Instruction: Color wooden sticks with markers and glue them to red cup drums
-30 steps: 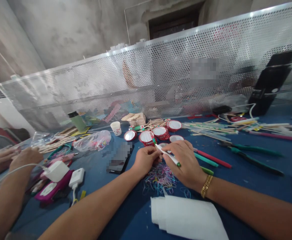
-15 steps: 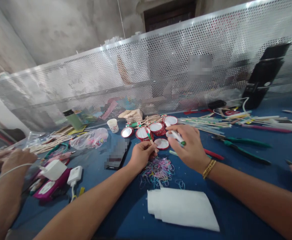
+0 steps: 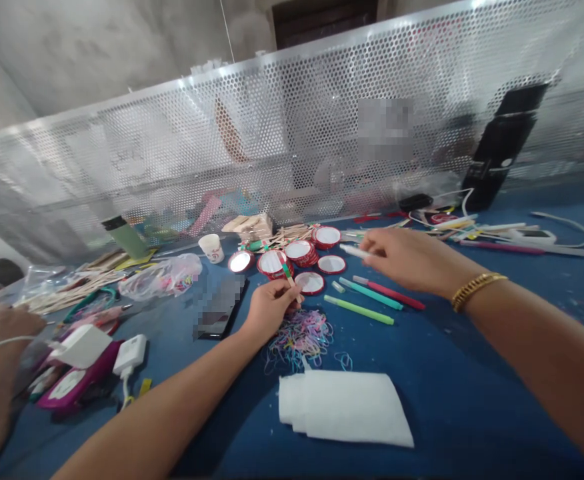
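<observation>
My left hand [image 3: 273, 303] pinches a flat wooden stick [image 3: 288, 272] with green and red bands near its upper end. Between the fingers of my right hand [image 3: 402, 257] is a white-barrelled marker [image 3: 355, 251], its tip pointing left; the rest is hidden by the hand. Below that hand lie a red marker [image 3: 396, 295], a teal marker [image 3: 372, 294] and a light green marker [image 3: 359, 310], with a small pale cap-like piece [image 3: 338, 287] beside them. Red-rimmed white discs [image 3: 310, 283], some stacked, are just beyond my left hand. Tangled coloured rubber bands [image 3: 302, 337] lie below it.
A folded white cloth [image 3: 345, 408] lies in front. Leftward are a phone [image 3: 222, 307], a paper cup [image 3: 211, 248], a magenta power strip [image 3: 79, 383] and another person's hand [image 3: 7, 327]. A perforated metal screen [image 3: 172, 153] and a black bottle [image 3: 505, 147] stand behind.
My right hand has moved right, away from the stick, with the marker still in it, uncovering the markers on the table. My left hand keeps its hold. The view has turned slightly right.
</observation>
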{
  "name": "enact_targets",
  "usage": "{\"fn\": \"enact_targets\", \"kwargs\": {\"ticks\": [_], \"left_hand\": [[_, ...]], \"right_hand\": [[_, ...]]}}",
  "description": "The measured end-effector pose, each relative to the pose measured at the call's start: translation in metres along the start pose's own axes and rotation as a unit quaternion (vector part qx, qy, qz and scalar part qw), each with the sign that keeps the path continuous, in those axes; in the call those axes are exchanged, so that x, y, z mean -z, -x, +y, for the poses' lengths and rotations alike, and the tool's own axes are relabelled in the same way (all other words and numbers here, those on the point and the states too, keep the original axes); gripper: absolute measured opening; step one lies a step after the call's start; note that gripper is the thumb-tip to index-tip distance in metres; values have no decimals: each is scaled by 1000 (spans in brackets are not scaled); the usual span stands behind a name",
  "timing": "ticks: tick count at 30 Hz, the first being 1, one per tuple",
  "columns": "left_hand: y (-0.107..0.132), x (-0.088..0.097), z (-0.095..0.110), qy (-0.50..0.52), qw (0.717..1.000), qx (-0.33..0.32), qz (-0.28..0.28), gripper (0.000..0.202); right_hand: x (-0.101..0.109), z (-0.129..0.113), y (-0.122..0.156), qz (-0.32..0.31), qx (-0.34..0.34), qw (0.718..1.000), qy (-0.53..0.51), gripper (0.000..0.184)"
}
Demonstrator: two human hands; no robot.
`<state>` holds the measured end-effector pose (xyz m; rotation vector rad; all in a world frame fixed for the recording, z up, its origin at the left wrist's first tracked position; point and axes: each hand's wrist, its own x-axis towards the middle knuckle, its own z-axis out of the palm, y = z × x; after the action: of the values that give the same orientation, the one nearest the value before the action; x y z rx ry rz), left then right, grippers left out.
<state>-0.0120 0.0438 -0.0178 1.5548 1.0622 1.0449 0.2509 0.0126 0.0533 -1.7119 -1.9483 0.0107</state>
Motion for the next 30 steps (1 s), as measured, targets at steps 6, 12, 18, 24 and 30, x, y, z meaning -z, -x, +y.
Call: {"fn": "enact_targets", "kwargs": {"ticks": [6, 12, 18, 24, 30], "left_hand": [[1, 0, 2, -14, 1000, -6, -5, 42], [1, -1, 5, -2, 1000, -6, -5, 42], [1, 0, 3, -18, 1000, -9, -13, 40], [1, 0, 4, -31, 999, -12, -12, 38], [1, 1, 5, -49, 999, -6, -16, 35]], "right_hand": [[-19, 8, 25, -63, 12, 992, 112, 10], [-22, 0, 30, -106, -5, 984, 141, 13], [-31, -2, 30, -100, 5, 981, 166, 14], [-36, -6, 27, -109, -12, 982, 154, 16], [-51, -8, 22, -54, -16, 990, 126, 20]]}}
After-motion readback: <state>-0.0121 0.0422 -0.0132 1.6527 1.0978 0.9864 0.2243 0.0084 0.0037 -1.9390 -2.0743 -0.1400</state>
